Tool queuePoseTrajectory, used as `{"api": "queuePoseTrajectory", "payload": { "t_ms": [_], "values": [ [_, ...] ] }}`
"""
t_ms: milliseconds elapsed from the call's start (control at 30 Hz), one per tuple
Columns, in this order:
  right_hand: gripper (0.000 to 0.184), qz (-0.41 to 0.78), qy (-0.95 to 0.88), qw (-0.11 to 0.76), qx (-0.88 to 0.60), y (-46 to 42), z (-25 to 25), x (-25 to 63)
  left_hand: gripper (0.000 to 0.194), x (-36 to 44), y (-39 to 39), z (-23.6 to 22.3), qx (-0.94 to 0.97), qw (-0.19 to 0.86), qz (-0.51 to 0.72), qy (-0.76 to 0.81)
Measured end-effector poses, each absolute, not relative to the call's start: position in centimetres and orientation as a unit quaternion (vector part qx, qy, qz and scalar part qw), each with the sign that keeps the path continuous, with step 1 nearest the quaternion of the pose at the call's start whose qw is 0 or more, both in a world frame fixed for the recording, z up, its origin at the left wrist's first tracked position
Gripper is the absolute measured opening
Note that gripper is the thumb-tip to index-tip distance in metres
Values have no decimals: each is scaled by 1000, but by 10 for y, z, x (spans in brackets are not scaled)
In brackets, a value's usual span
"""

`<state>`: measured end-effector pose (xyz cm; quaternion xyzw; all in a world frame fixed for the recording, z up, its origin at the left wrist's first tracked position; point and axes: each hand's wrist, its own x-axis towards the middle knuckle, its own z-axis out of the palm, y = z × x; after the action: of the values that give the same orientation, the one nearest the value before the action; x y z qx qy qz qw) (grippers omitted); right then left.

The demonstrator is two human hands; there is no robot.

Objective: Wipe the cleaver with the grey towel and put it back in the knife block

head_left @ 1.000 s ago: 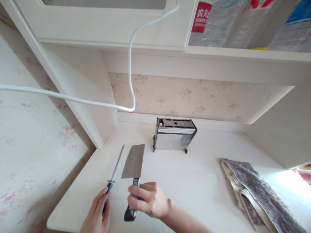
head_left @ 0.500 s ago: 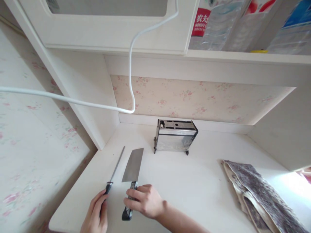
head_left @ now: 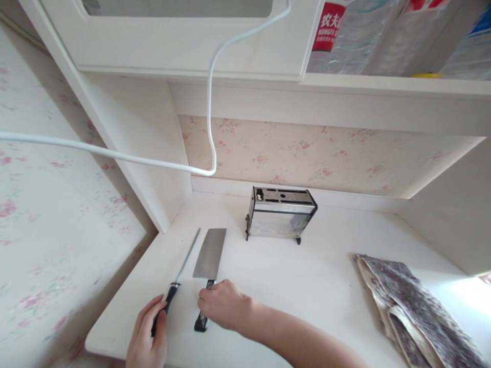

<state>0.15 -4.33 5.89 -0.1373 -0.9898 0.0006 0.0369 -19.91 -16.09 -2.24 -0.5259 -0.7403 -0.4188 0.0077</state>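
A honing steel (head_left: 188,259) with a black handle lies at a slant over the white counter, and my left hand (head_left: 148,335) is wrapped round its handle. To its right is a cleaver (head_left: 210,253) with a broad grey blade and a dark patterned handle. My right hand (head_left: 224,304) is closed over that handle, whose butt end sticks out below my fingers. The steel and the cleaver lie side by side, apart, both pointing away from me. Behind them stands a slotted metal knife block (head_left: 282,212), with no knife handle showing in its top.
A folded grey-brown cloth (head_left: 418,306) lies at the right on the white counter (head_left: 307,306). A white cable (head_left: 211,122) hangs in front of the upper cabinet (head_left: 184,46). Plastic-wrapped bottles (head_left: 360,41) fill the shelf at upper right. Side panels bound the counter.
My right hand's fingers have closed more fully round the cleaver's handle. The left hand still holds the honing steel. The whole view has shifted slightly.
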Motion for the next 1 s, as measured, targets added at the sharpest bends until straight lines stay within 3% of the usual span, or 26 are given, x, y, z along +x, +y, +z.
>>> {"api": "queuePoseTrajectory", "payload": {
  "t_ms": [400, 567, 733, 867, 1000],
  "values": [
    [12, 3, -995, -16, -93, -42, 71, -3, 22, -197, -160, -18, -517, 13, -440, -734],
    [12, 12, -993, -14, -114, -46, 73, 1, 15, -188, -164, -5, -529, 79, -459, -710],
    [47, 59, -983, 54, -163, -40, 87, 34, 16, -151, -157, 21, -541, 66, -510, -666],
    [37, 151, -933, 147, -293, -17, 103, 89, 18, -120, -131, 46, -510, -58, -571, -640],
    [29, 153, -823, 314, -448, 7, 120, 154, 27, -96, -81, 75, -501, -219, -568, -615]
  ]
}}
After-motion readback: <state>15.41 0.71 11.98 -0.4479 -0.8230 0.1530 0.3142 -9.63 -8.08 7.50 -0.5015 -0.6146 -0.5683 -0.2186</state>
